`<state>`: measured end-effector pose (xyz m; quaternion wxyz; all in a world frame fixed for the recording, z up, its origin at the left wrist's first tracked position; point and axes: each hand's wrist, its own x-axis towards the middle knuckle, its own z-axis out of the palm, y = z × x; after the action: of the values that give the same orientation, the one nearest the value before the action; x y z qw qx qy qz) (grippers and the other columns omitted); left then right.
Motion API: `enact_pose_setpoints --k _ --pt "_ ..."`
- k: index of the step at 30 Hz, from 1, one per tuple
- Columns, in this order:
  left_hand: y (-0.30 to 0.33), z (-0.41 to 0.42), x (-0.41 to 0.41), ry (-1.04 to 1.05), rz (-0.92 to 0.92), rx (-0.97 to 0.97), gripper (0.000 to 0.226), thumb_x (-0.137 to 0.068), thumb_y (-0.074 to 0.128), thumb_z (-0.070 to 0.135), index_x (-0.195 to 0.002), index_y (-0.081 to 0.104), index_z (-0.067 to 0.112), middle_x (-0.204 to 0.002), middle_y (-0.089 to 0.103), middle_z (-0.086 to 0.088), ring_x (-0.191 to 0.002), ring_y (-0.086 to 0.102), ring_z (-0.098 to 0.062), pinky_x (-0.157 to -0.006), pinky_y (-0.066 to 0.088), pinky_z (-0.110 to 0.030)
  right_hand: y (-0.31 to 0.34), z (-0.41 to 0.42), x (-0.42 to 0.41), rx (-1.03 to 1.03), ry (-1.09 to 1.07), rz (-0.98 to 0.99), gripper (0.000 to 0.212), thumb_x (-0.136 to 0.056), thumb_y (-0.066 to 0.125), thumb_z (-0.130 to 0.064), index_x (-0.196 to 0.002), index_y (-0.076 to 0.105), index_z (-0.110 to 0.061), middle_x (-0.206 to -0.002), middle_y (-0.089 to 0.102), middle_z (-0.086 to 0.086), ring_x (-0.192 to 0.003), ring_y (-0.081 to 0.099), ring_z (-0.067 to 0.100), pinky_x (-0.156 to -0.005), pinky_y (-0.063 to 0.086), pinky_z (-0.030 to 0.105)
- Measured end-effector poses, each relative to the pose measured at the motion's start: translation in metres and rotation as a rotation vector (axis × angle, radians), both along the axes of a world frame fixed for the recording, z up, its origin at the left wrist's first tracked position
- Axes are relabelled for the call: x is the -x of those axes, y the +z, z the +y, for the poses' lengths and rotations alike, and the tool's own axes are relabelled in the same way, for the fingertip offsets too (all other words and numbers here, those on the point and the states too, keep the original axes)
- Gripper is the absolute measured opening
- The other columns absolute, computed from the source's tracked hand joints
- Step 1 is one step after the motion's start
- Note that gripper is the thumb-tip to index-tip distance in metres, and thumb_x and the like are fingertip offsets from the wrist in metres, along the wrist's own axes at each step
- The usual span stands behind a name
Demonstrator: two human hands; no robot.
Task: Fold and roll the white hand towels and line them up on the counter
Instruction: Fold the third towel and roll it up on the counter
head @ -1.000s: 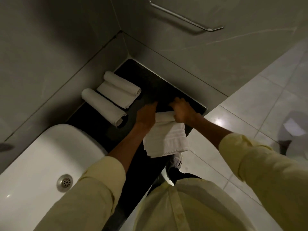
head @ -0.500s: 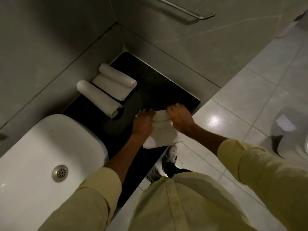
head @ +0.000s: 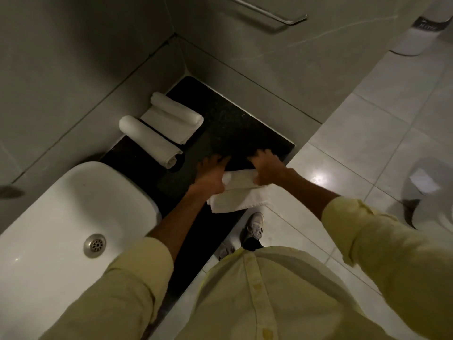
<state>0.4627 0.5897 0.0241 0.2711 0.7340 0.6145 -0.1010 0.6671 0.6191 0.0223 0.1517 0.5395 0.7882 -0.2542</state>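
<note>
White hand towel (head: 239, 192) lies on the front edge of the black counter (head: 228, 128), and part of it hangs a little over the edge. The far end of this towel is rolled up into a thick tube, and the near end is flat.

The left hand (head: 212, 175) lies on the left end of the roll. Its fingers are spread out and point away from the person, pressing down on the towel, not closed around it. The right hand (head: 266, 168) lies on the right end of the roll. Its fingers curl over the top of the roll and hold it down.

Two more white towels are at the back of the counter, next to the gray wall. The rolled towel (head: 150, 141) on the left is a full tight tube. The half-rolled towel (head: 174, 117) just beside it has a roll at the far end and a flat part toward the front.

A white sink (head: 61, 217) sits on the left side of the counter. It has a round metal drain (head: 95, 245). The person wears yellow sleeves (head: 137, 278). A white shoe (head: 255, 227) stands on the pale floor tiles (head: 355, 133). A metal bar (head: 267, 13) is on the wall above.
</note>
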Motion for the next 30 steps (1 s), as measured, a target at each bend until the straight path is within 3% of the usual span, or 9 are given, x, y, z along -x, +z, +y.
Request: enact_pose_setpoints --k 3,10,15,18,21,23,25,28,30 --pt "0.002 0.01 -0.005 -0.098 -0.013 0.256 0.066 -0.087 0.067 0.02 -0.146 0.036 0.011 -0.149 0.038 -0.016 -0.137 0.039 -0.033 -0.114 0.034 -0.04 -0.003 0.003 0.003 0.132 0.085 -0.031 0.057 -0.083 0.072 -0.027 -0.135 0.052 -0.017 -0.139 0.044 0.011 -0.123 0.047 0.029 -0.103 0.043 0.038" --pt "-0.008 -0.011 -0.004 -0.042 -0.047 0.002 0.056 -0.082 0.064 0.014 -0.136 0.047 0.019 -0.124 0.063 -0.012 -0.107 0.063 -0.03 -0.085 0.052 -0.036 -0.019 -0.021 -0.009 -0.031 0.004 0.166 0.05 -0.078 0.076 -0.025 -0.124 0.057 -0.018 -0.121 0.062 0.007 -0.109 0.06 0.024 -0.095 0.052 0.037" --pt "-0.018 -0.009 -0.004 -0.01 -0.037 -0.264 0.06 -0.086 0.062 0.009 -0.143 0.047 0.017 -0.136 0.058 -0.014 -0.123 0.055 -0.035 -0.103 0.043 -0.043 -0.015 -0.012 0.0 -0.292 -0.018 0.174 0.061 -0.067 0.083 -0.023 -0.121 0.057 -0.016 -0.124 0.059 0.01 -0.113 0.055 0.028 -0.102 0.043 0.041" --pt "-0.037 -0.044 -0.006 -0.1 0.142 -0.326 0.078 -0.082 0.061 0.014 -0.152 0.027 0.015 -0.154 0.037 -0.012 -0.14 0.035 -0.039 -0.116 0.029 -0.051 -0.034 -0.041 -0.001 -0.399 -0.03 0.191 0.061 -0.068 0.085 -0.023 -0.123 0.058 -0.014 -0.128 0.059 0.012 -0.117 0.054 0.029 -0.104 0.044 0.043" --pt "-0.053 -0.084 -0.003 -0.136 0.158 -0.371 0.073 -0.087 0.039 0.027 -0.155 0.016 0.009 -0.162 0.02 -0.012 -0.146 0.022 -0.041 -0.118 0.023 -0.055 -0.052 -0.076 -0.009 -0.501 0.021 0.186 0.057 -0.078 0.077 -0.018 -0.131 0.057 -0.008 -0.138 0.055 0.015 -0.129 0.049 0.034 -0.11 0.041 0.048" --pt "-0.054 -0.097 -0.003 -0.152 0.169 -0.386 0.066 -0.091 0.032 0.026 -0.154 0.021 0.009 -0.161 0.025 -0.01 -0.145 0.026 -0.041 -0.117 0.025 -0.055 -0.058 -0.089 -0.014 -0.514 0.059 0.194 0.053 -0.082 0.071 -0.013 -0.133 0.058 -0.006 -0.141 0.054 0.016 -0.133 0.047 0.035 -0.111 0.04 0.05" --pt "-0.045 -0.093 -0.005 -0.147 0.121 -0.41 0.059 -0.092 0.042 0.022 -0.149 0.034 0.012 -0.156 0.037 -0.008 -0.14 0.036 -0.038 -0.114 0.032 -0.053 -0.057 -0.092 -0.015 -0.532 0.059 0.222 0.047 -0.085 0.063 -0.01 -0.132 0.06 -0.008 -0.14 0.056 0.014 -0.133 0.048 0.035 -0.111 0.04 0.05" --pt "-0.017 -0.063 -0.012 -0.036 -0.007 -0.338 0.043 -0.088 0.059 0.017 -0.13 0.058 0.02 -0.137 0.057 -0.003 -0.122 0.055 -0.026 -0.103 0.047 -0.039 -0.048 -0.08 -0.015 -0.526 0.03 0.287 0.042 -0.081 0.071 -0.004 -0.123 0.066 -0.01 -0.128 0.063 0.012 -0.118 0.056 0.032 -0.102 0.046 0.044" --pt "-0.008 -0.037 -0.009 0.034 -0.088 -0.232 0.044 -0.083 0.069 0.021 -0.126 0.059 0.021 -0.128 0.059 -0.005 -0.117 0.057 -0.025 -0.1 0.048 -0.038 -0.043 -0.074 -0.014 -0.503 0.034 0.285 0.042 -0.078 0.076 -0.004 -0.118 0.068 -0.013 -0.119 0.066 0.009 -0.106 0.057 0.028 -0.091 0.05 0.041"
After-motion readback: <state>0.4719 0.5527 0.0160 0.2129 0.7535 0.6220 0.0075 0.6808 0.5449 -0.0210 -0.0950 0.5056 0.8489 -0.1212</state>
